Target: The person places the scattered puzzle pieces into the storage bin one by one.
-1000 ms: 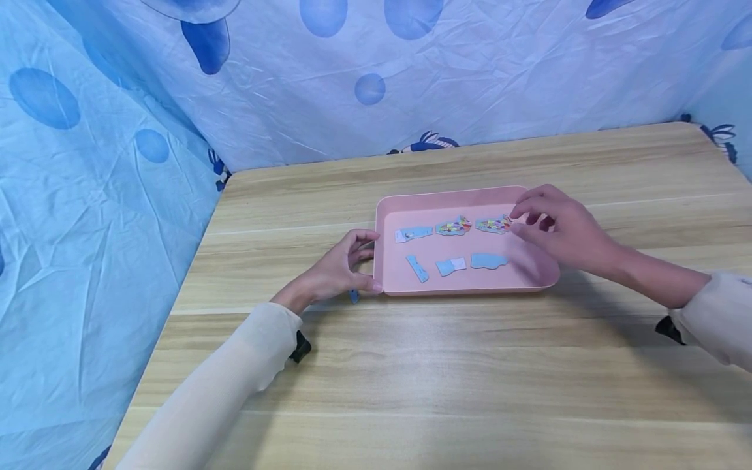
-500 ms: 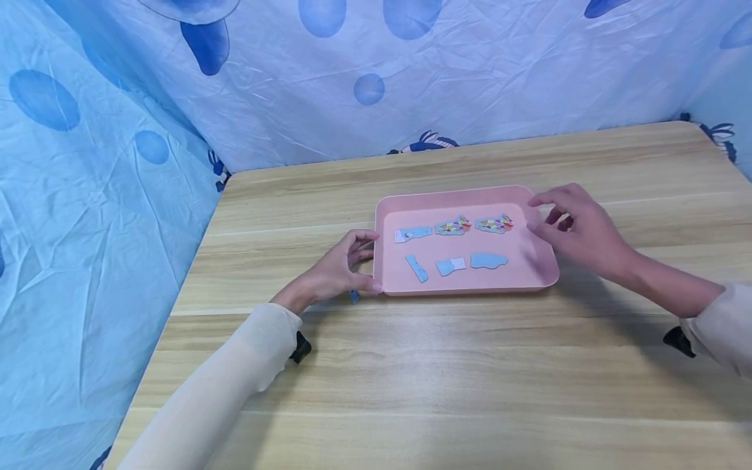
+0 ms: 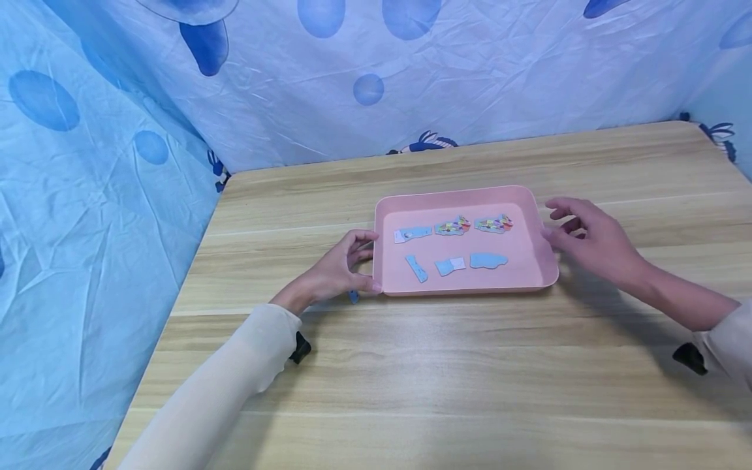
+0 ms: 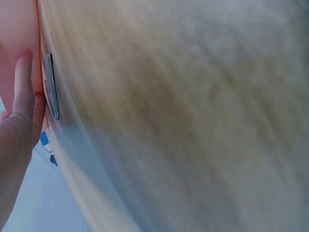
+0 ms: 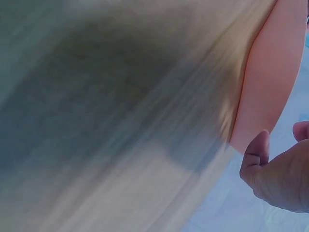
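A shallow pink tray [image 3: 511, 274] lies on the table with several flat, irregular puzzle-like pieces in two rows. Two of them, such as the multicoloured piece [image 3: 453, 226], carry bright patches. Others are light blue, among them a wavy blue piece [image 3: 488, 261] and a narrow blue strip [image 3: 416, 268]. My left hand [image 3: 337, 267] holds the tray's left side, thumb by the near corner and fingers farther back. At the right side, my right hand [image 3: 593, 241] has its fingertips right at the rim, thumb and fingers apart, with nothing between them.
A small blue piece [image 3: 354, 296] lies on the table under my left thumb, outside the tray. The wooden table [image 3: 446, 378] reaches back to a blue patterned cloth [image 3: 294, 98] that hangs behind it and along the left.
My right hand has drawn back from over the tray's upper right piece, rightward to the outer right edge. The left hand, tray and pieces stay where they were.
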`<state>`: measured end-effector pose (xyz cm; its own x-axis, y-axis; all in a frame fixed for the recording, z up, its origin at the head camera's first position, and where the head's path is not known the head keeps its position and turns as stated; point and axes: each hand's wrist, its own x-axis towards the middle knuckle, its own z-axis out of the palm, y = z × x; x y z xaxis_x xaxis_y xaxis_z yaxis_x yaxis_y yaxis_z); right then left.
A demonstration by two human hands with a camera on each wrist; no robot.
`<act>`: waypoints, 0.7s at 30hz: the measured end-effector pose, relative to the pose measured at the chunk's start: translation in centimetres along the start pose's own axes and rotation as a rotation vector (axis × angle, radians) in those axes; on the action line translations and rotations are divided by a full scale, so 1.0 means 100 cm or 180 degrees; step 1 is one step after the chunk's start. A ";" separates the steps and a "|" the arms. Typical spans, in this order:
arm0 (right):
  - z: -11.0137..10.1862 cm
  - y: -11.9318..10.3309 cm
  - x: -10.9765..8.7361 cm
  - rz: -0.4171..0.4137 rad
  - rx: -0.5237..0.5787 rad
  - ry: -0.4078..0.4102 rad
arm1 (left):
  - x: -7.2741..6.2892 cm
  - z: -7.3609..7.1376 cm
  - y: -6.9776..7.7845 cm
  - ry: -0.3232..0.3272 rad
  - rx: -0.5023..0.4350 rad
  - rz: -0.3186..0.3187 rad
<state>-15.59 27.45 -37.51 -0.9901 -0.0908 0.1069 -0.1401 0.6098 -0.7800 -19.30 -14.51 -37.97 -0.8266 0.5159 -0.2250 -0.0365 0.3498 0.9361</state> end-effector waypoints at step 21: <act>0.002 0.016 -0.012 0.0127 0.0369 -0.0435 | 0.001 0.000 0.001 -0.0003 0.0003 -0.0008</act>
<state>-14.59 28.39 -39.04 -0.9838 -0.1792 -0.0042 -0.0913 0.5210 -0.8487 -19.40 -14.44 -37.90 -0.8259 0.5158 -0.2276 -0.0381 0.3518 0.9353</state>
